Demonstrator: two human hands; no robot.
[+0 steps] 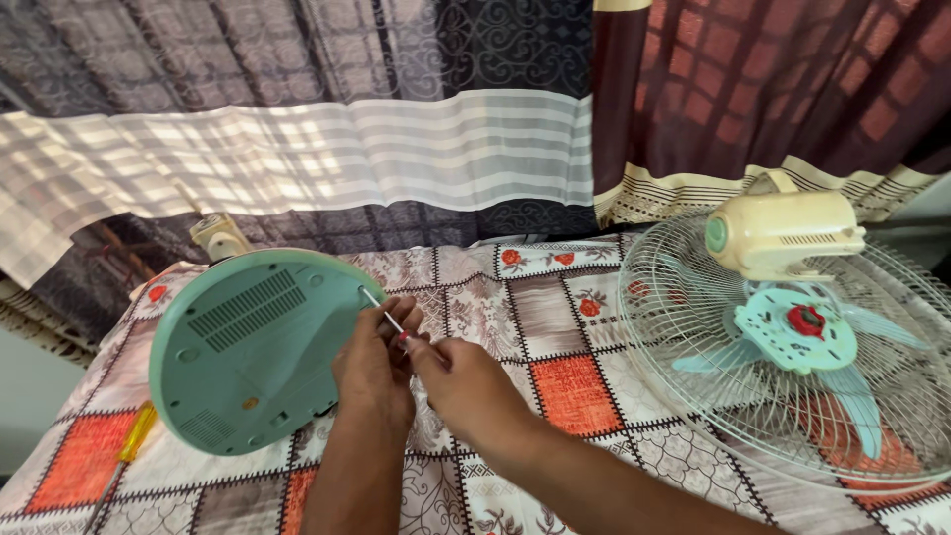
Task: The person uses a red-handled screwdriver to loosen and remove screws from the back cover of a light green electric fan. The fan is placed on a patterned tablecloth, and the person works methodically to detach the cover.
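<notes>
Backlit curtain, sharp, perhaps edge-warped.

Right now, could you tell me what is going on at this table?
A person has a fan in pieces on a patchwork cloth. Both hands, left hand and right hand, grip a thin screwdriver whose tip meets the rim of the upturned green fan base. The wire guard with blue blades and cream motor lies to the right; a yellow-handled screwdriver lies on the left.

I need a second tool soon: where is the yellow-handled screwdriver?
In the head view, the yellow-handled screwdriver lies on the patchwork cloth at far left, beside the round green plastic fan base.
</notes>
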